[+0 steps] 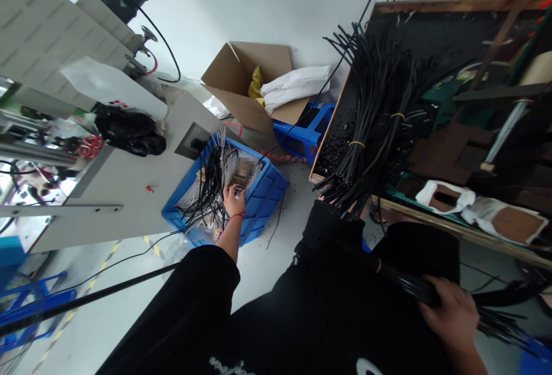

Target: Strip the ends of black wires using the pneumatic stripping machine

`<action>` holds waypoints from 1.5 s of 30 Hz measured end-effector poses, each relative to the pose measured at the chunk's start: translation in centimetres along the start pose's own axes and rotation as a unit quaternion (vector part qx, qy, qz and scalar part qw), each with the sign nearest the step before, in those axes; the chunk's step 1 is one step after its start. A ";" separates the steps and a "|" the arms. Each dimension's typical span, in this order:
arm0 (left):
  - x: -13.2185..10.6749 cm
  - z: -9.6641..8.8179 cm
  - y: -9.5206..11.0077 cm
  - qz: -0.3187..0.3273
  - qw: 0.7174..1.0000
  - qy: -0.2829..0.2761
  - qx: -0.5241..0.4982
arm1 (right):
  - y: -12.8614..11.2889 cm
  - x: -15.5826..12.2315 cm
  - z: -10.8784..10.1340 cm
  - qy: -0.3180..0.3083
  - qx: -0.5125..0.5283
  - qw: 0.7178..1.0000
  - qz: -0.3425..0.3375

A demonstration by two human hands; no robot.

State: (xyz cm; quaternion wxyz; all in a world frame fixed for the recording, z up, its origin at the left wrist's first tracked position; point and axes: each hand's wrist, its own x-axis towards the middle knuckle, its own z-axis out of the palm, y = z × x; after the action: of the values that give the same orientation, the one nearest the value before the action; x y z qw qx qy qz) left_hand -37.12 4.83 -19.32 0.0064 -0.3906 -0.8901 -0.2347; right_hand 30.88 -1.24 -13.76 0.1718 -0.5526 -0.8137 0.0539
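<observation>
Stretched out over the blue crate [263, 205], my left hand [234, 202] has its fingers at the lower edge of a small dark rectangular thing that looks like a phone [238, 180]. Its upper part is blurred out. Black and grey strands [207, 182] and clear plastic bags fill the crate around it. My right hand [451, 312] is closed round a bundle of black tubes [405, 283] across my lap. A yellow tie binds this bundle, and its loose ends fan out past my hand at the lower right.
More tied black tubes [366, 116] lie on a wood-edged workbench [431, 15] at right. Behind the crate stand an open cardboard box [235, 99] and a blue stool [302, 133]. A grey machine table [116, 191] is at left. A black cable crosses the floor.
</observation>
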 end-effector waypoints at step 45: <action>-0.1 -0.3 0.4 0.001 1.000 -0.004 0.005 | 0.0 0.0 0.0 0.016 -0.006 0.999 -0.028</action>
State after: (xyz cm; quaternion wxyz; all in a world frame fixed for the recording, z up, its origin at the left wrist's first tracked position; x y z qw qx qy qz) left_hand -36.89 4.88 -18.91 0.0052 -0.3926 -0.8909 -0.2282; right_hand 30.85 -1.24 -13.70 0.1830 -0.5314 -0.8264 0.0350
